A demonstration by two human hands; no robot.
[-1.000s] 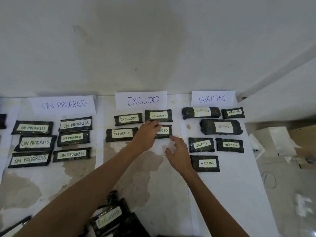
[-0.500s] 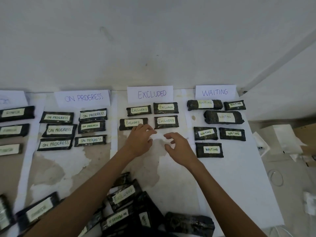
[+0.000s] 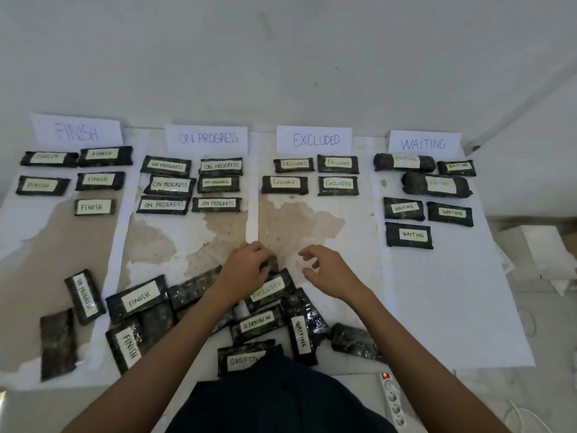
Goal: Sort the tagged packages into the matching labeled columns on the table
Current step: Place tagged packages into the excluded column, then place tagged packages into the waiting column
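Four paper labels head the columns: FINISH (image 3: 76, 132), ON PROGRESS (image 3: 207, 139), EXCLUDED (image 3: 315, 140) and WAITING (image 3: 423, 143). Dark tagged packages lie in rows under each. An unsorted pile lies near me, with an EXCLUDED package (image 3: 274, 289), a FINISH package (image 3: 137, 298) and a WAITING package (image 3: 301, 334) among several others. My left hand (image 3: 246, 271) curls its fingers over a dark package (image 3: 272, 263) at the pile's far edge; its tag is hidden. My right hand (image 3: 327, 271) hovers just right of it, fingers relaxed and spread, holding nothing.
White paper sheets (image 3: 437, 292) cover the stained table (image 3: 281, 226) under the columns. A white power strip (image 3: 394, 401) with a red switch lies at the front right. A white box (image 3: 530, 248) sits off the table's right edge. The wall stands right behind the labels.
Both hands have drawn back from the EXCLUDED rows to the near pile. My left hand now curls on a package there. The view has dropped and widened, showing the FINISH column.
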